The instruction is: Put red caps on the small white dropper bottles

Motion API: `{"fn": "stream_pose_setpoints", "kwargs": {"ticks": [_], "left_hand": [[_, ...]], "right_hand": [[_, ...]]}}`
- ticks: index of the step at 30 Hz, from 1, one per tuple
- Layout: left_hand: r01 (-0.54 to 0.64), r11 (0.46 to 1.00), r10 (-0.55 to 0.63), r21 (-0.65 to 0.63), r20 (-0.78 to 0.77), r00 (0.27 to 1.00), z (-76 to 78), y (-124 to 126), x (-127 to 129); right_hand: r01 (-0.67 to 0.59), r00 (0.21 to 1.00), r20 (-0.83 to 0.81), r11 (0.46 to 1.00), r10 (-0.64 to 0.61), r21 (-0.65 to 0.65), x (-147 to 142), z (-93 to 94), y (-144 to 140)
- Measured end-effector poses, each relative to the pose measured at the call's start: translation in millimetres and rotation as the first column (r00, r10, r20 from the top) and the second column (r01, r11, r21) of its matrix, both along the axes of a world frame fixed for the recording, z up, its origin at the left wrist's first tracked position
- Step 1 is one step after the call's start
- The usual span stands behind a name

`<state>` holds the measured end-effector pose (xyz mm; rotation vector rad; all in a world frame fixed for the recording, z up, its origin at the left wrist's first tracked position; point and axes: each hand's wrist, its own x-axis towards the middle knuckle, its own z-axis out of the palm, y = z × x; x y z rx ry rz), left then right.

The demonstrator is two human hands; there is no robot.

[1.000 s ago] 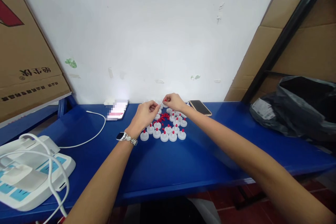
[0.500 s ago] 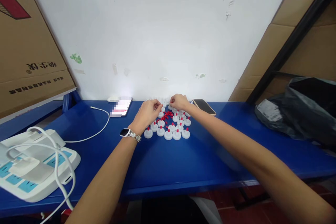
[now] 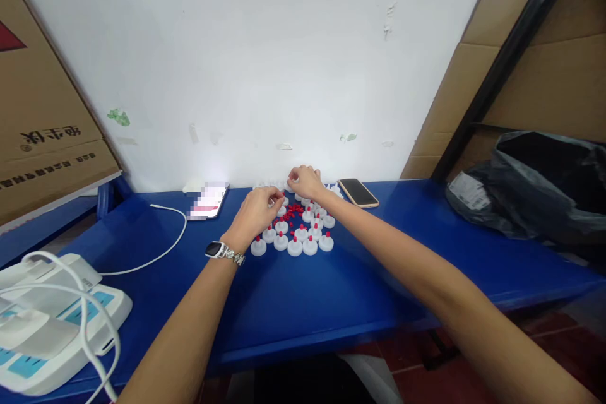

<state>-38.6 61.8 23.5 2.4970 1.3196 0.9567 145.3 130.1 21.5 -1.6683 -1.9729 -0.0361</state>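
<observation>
Head view: both arms reach forward over a blue counter [image 3: 303,303] to a cluster of small white caps [image 3: 294,235], most of them topped with a red tip, standing in rows near the wall. Between the rows lies a scatter of loose red tips [image 3: 294,209]. The left hand [image 3: 255,213], with a watch [image 3: 222,251] on its wrist, hovers over the left edge of the cluster, its fingers curled and pinched together; whatever it grips is too small to make out. The right hand [image 3: 307,182] is at the far side of the cluster, close to the wall, its fingers bent down among the rearmost caps; I cannot tell whether it holds one. The two hands are near each other but apart. Just right of the right hand a dark phone [image 3: 358,192] lies flat on the counter. To the left lies a second phone [image 3: 208,201] with a lit screen and a white cable [image 3: 161,251] running from it. A white device [image 3: 52,322] sits at the near left corner, a cardboard box [image 3: 42,107] stands at far left, and a black plastic bag [image 3: 534,196] rests at right.
</observation>
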Motion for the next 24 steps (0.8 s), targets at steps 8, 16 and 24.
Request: {"fn": "stream_pose_setpoints", "kwargs": {"ticks": [8, 16, 24], "left_hand": [[0.090, 0.991, -0.033, 0.100, -0.464, 0.885, 4.5, -7.9, 29.6], [0.040, 0.997, 0.001, 0.065, -0.529, 0.849, 3.4, -10.5, 45.3], [0.026, 0.996, 0.018, 0.086, -0.480, 0.877, 1.4, -3.7, 38.5]], "right_hand": [[-0.193, 0.881, -0.402, 0.965, 0.249, 0.175, 32.0, 0.4, -64.0], [-0.237, 0.876, -0.401, 0.963, 0.269, 0.130, 32.1, -7.9, -97.3], [-0.248, 0.852, -0.446, 0.962, 0.274, 0.116, 34.2, -8.4, -100.3]]}}
